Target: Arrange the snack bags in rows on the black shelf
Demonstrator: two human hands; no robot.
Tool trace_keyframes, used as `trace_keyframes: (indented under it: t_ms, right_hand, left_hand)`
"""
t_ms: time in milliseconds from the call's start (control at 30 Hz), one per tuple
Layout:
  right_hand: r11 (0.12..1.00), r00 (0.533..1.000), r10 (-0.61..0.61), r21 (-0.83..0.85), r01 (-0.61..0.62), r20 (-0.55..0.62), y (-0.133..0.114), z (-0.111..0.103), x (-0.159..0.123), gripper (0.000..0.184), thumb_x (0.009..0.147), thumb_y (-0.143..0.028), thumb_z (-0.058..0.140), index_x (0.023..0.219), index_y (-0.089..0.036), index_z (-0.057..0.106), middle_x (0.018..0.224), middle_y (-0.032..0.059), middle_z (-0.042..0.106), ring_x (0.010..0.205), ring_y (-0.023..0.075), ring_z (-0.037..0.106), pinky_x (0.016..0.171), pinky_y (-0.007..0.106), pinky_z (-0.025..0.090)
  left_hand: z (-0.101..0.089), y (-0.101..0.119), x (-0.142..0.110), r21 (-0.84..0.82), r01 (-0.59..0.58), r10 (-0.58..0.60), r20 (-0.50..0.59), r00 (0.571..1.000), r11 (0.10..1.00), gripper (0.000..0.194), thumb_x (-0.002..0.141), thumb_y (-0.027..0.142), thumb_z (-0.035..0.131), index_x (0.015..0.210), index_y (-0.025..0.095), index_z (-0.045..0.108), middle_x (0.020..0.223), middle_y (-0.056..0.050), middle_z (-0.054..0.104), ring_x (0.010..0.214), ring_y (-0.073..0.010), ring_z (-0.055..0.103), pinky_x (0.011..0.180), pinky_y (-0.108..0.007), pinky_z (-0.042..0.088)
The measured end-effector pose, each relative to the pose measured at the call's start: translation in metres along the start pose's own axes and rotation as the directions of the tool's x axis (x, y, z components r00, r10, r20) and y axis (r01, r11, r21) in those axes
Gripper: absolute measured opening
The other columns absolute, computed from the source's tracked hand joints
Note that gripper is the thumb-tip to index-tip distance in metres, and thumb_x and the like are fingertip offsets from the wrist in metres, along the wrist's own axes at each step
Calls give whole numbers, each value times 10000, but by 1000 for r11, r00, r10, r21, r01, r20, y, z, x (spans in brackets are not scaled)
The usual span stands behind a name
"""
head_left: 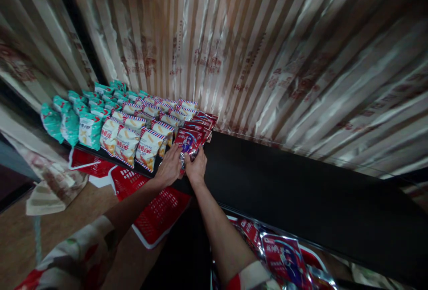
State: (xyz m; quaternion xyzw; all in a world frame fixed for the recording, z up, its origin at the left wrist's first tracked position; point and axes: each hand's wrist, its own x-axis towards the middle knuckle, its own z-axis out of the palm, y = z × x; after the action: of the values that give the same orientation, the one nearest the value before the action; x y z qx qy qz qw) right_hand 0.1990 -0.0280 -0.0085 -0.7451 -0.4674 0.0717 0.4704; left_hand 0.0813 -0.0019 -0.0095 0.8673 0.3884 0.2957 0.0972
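Observation:
Both of my hands are on a red snack packet (186,141) with a blue figure on its front, at the near end of a row of matching red packets (204,122) on a black shelf (267,165). My left hand (170,167) grips its left side, the fingers closed on the edge. On the right side, my right hand (196,165) is closed around the lower edge. White snack bags (149,148) with striped borders stand in rows just left of my left hand. Farther left are rows of turquoise bags (90,129).
Below the shelf sit red plastic baskets (160,212) with white rims on the brown floor (123,263). Another container at the lower right holds more red packets (284,259). A striped, printed curtain (214,49) hangs behind the shelf.

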Motion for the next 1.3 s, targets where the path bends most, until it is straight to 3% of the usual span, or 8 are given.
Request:
trace_keyframes:
  t_ms: [267, 400, 667, 933, 1133, 1200, 1300]
  right_hand:
    - [999, 998, -48, 1, 48, -32, 4, -5, 5, 703, 778, -418, 546, 1355, -86, 316, 1336, 199, 459, 1227, 290, 417, 1003, 437, 331]
    - [999, 999, -44, 17, 45, -19, 2, -7, 6, 704, 797, -408, 516, 1371, -66, 293, 1347, 197, 450, 1244, 285, 400, 1015, 416, 326]
    - [999, 999, -34, 1, 34, -13, 5, -5, 2, 668, 818, -418, 476, 1359, -62, 316, 1343, 201, 450, 1248, 282, 395, 1011, 421, 331]
    - [995, 995, -85, -49, 87, 44, 7, -1, 1, 600, 868, -427, 385, 1320, -33, 384, 1352, 217, 441, 1268, 274, 383, 1047, 439, 295]
    - [998, 998, -46, -28, 48, 45, 10, -16, 12, 600, 896, -436, 290, 1362, -62, 354, 1399, 189, 403, 1298, 254, 350, 1047, 440, 302]
    - [993, 995, -88, -72, 92, 47, 7, -25, 19, 576, 917, -419, 243, 1384, -96, 340, 1441, 159, 357, 1335, 241, 294, 1056, 445, 286]
    - [947, 966, -231, -204, 250, 114, -4, -36, 36, 523, 935, -390, 247, 1399, -168, 346, 1506, 83, 261, 1390, 231, 162, 1071, 452, 247]
  left_hand:
    - [0, 2, 2, 33, -48, 49, -32, 998, 998, 437, 903, 216, 328, 1325, 147, 418, 1488, -136, 281, 1393, -255, 197, 1096, -478, 285]
    - [-3, 5, 5, 27, -16, 17, -39, 999, 1000, 495, 935, 302, 298, 1391, 109, 305, 1480, -168, 285, 1391, -251, 201, 1094, -473, 278]
    - [3, 11, 26, 30, 30, -29, -21, 999, 999, 495, 951, 337, 249, 1386, 110, 324, 1495, -165, 251, 1392, -238, 194, 1102, -456, 250]
    - [9, 10, 29, 60, 58, -57, -16, 998, 997, 490, 956, 356, 220, 1359, 134, 389, 1457, -135, 348, 1369, -229, 260, 1102, -434, 256]
    - [8, 15, 31, 104, 88, -87, -18, 996, 991, 495, 953, 357, 235, 1381, 141, 357, 1448, -127, 365, 1354, -219, 296, 1089, -401, 285]
    - [8, 16, 32, 138, 76, -74, -20, 997, 988, 501, 947, 351, 267, 1402, 150, 324, 1445, -135, 366, 1347, -232, 308, 1077, -412, 300]
    - [10, 17, 32, 181, 50, -47, -23, 999, 982, 471, 938, 335, 298, 1378, 184, 370, 1433, -121, 389, 1337, -241, 327, 1059, -422, 325]
